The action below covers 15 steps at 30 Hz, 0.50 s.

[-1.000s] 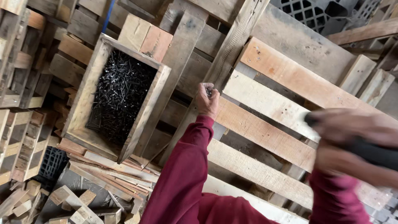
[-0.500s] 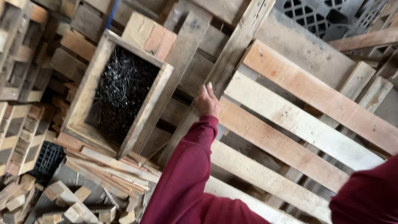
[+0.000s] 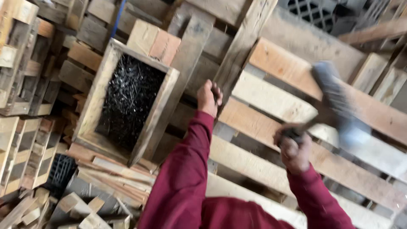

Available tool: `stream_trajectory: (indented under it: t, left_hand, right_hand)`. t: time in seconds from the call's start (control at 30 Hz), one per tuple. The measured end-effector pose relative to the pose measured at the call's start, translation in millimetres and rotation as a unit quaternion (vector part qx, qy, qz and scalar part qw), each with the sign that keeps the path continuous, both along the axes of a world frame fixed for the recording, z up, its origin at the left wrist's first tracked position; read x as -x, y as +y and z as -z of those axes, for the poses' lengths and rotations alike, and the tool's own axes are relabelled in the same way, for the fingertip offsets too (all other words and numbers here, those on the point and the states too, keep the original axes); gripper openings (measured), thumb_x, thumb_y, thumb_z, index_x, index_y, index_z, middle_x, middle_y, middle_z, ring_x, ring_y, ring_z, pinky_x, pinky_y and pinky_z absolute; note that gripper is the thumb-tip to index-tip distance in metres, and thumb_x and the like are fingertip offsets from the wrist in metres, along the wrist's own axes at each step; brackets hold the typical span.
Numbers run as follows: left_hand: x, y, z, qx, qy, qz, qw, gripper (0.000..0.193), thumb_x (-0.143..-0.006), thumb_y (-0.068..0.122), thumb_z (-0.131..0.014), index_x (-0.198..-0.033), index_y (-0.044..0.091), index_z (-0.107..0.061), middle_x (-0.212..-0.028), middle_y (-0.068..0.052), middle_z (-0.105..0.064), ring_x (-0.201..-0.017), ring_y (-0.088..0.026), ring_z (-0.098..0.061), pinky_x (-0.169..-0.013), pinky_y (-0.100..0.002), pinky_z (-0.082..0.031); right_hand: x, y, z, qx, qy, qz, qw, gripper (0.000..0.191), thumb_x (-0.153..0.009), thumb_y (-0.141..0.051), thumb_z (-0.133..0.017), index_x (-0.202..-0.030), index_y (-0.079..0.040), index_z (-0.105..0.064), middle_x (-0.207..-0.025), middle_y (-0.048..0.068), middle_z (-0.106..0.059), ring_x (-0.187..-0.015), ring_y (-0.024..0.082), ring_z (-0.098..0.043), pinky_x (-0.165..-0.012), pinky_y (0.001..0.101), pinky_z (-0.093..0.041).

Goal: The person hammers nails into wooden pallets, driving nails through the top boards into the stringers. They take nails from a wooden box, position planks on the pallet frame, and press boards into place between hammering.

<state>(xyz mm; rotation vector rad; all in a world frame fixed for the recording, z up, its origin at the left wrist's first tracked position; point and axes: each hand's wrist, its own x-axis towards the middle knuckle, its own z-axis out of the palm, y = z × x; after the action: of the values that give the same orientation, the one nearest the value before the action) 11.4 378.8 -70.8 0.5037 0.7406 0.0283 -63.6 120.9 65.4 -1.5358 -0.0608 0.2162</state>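
1. While the left hand (image 3: 209, 98) rests at the near edge of a pale pallet slat (image 3: 271, 96), its fingers are curled in toward the palm and pressed together, as if pinching something small. Whether a nail sits between the fingertips cannot be told; nothing shows there clearly.

2. Raised above the slats, the right hand (image 3: 292, 149) is clenched around the dark handle of a hammer (image 3: 335, 108). The hammer's head is smeared by motion blur, so its exact shape and which way it is travelling are unclear.

3. A wooden pallet (image 3: 296, 169) lies under both hands, its boards running diagonally across the view, some pale and fresh, others reddish or grey.

4. Left of the left hand, well apart from the hammer, stands an open wooden box (image 3: 161, 108) filled with dark loose nails (image 3: 127, 99).

5. Stacks of wooden blocks (image 3: 21, 140) and offcuts lie further left and below the box, and a dark plastic crate (image 3: 61, 171) peeks out between them.

6. As a judgement on progress: the slats already lie in place across the pallet, and the hammering appears to be under way at the spot by the left hand. No driven nail heads can be made out on the boards, so how many fastenings are finished or left cannot be read.
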Motion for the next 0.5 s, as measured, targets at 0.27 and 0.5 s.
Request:
stream_trajectory:
  t: [0.27, 0.5]
  left_hand:
    - [15.7, 13.0, -27.9, 0.157, -0.139, 0.056, 0.976, 0.021, -0.104, 0.016, -0.057, -0.116, 0.004, -0.069, -0.089, -0.008, -0.071, -0.075, -0.018, -0.069, -0.059, -0.028, -0.055]
    - [18.0, -16.1, -22.0, 0.074, -0.116, 0.066, 0.988, 0.019, -0.096, 0.023, -0.071, -0.108, 0.008, -0.070, -0.099, -0.007, -0.076, -0.085, -0.018, -0.073, -0.063, -0.026, -0.056]
  right_hand:
    - [11.8, -15.3, 1.1, 0.264, 0.273, -0.051, 0.924, 0.048, -0.097, -0.040, -0.058, -0.131, -0.007, -0.059, -0.065, 0.004, -0.055, -0.049, 0.015, -0.054, -0.043, 0.0311, -0.048]
    - [48.9, -30.8, 33.2, 0.075, 0.173, -0.038, 0.981, 0.051, -0.098, -0.041, -0.066, -0.125, -0.001, -0.051, -0.082, -0.002, -0.056, -0.064, 0.006, -0.055, -0.053, 0.0241, -0.051]
